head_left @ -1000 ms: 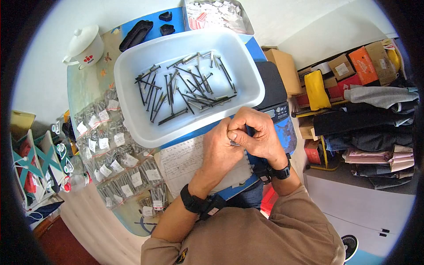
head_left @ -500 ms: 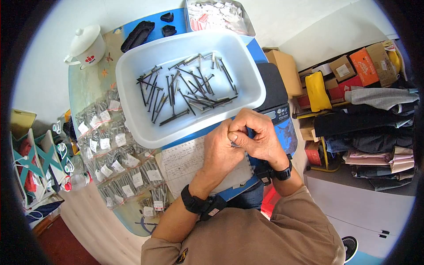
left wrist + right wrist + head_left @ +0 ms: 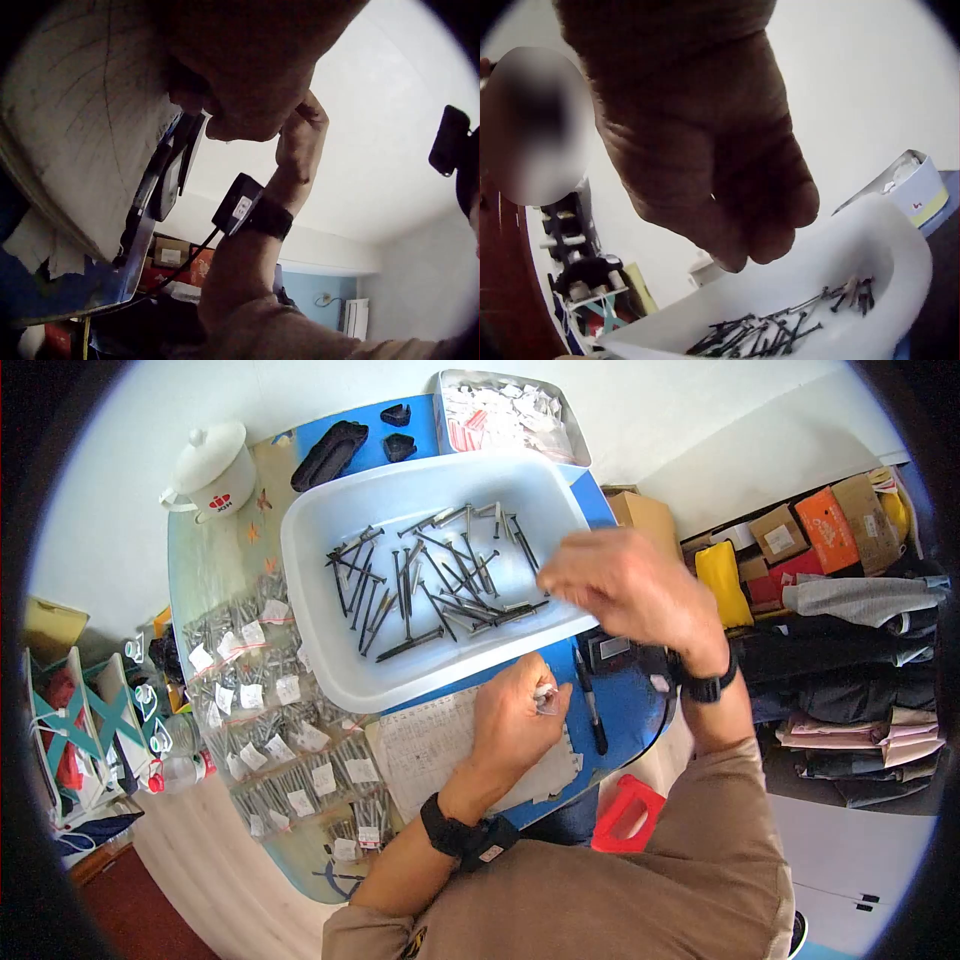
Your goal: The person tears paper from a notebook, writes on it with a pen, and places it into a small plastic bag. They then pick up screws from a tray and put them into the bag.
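Observation:
My left hand [image 3: 512, 718] is curled above an open notebook [image 3: 410, 752], gripping a small whitish, clear crumpled piece [image 3: 546, 700] that pokes out by the thumb. Most of that piece is hidden by the fingers. Over the right rim of a white plastic tub [image 3: 303, 595] hovers my right hand [image 3: 640, 588], blurred in the head view. Its fingers bend loosely downward in the right wrist view, with nothing visible among them. Long dark screws [image 3: 408, 588] lie scattered in the tub, some of them silvery.
Labelled bags of screws [image 3: 285, 745] cover the table's left side. A lidded white mug [image 3: 212, 475] stands at back left, a box of paper slips [image 3: 510, 415] behind the tub. Right of the notebook lie a black pen [image 3: 592, 705] and a dark device [image 3: 612, 650].
The hands were together over the notebook. My right hand has moved away, up and right to the tub's edge, while the left stays over the notebook. The pen is now uncovered.

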The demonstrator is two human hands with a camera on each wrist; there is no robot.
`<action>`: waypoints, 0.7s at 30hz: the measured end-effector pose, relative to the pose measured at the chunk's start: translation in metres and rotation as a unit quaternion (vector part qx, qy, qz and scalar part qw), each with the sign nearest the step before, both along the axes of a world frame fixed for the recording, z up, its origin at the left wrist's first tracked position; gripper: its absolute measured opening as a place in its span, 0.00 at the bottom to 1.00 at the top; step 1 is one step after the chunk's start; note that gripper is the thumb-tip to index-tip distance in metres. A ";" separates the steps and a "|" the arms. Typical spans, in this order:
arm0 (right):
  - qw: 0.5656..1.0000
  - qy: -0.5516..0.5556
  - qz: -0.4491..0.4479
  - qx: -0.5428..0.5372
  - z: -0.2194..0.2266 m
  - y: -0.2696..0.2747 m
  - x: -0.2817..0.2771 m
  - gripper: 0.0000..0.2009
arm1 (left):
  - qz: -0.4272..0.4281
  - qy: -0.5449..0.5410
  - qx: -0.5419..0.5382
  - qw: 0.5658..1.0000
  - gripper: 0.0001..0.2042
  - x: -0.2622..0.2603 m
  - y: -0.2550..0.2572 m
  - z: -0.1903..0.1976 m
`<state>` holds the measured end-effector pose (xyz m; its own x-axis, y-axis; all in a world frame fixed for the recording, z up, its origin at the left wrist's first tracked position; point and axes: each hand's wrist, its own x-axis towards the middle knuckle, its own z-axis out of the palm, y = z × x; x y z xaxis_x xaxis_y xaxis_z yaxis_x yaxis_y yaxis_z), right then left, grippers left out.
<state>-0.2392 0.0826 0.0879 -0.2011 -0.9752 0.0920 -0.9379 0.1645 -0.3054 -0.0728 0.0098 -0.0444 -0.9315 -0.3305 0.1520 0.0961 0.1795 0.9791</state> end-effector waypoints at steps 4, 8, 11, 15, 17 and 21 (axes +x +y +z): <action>0.995 0.089 0.021 0.038 -0.004 -0.036 -0.046 0.09 | 0.013 0.015 0.004 1.000 0.13 -0.001 0.002 -0.001; 0.988 0.140 0.042 0.053 -0.029 -0.061 -0.080 0.11 | 0.016 0.031 -0.002 0.999 0.13 -0.001 0.002 -0.003; 0.981 0.160 0.050 0.102 -0.038 -0.071 -0.088 0.13 | 0.018 0.033 0.008 0.999 0.13 -0.001 0.002 -0.003; 0.955 0.210 0.088 0.190 -0.052 -0.074 -0.096 0.11 | 0.021 0.043 0.002 0.999 0.14 -0.002 0.002 -0.003; 0.945 0.234 0.087 0.210 -0.055 -0.072 -0.097 0.10 | 0.023 0.050 -0.002 0.998 0.13 -0.002 0.002 -0.002; 0.941 0.252 0.101 0.201 -0.059 -0.070 -0.094 0.09 | 0.023 0.056 -0.011 0.998 0.13 -0.002 0.002 -0.003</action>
<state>-0.3337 0.0122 0.0291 -0.0365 -0.9652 -0.2588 -0.9715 -0.0264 0.2356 -0.0748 0.0120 -0.0477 -0.8921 -0.3675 0.2629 0.1968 0.2078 0.9582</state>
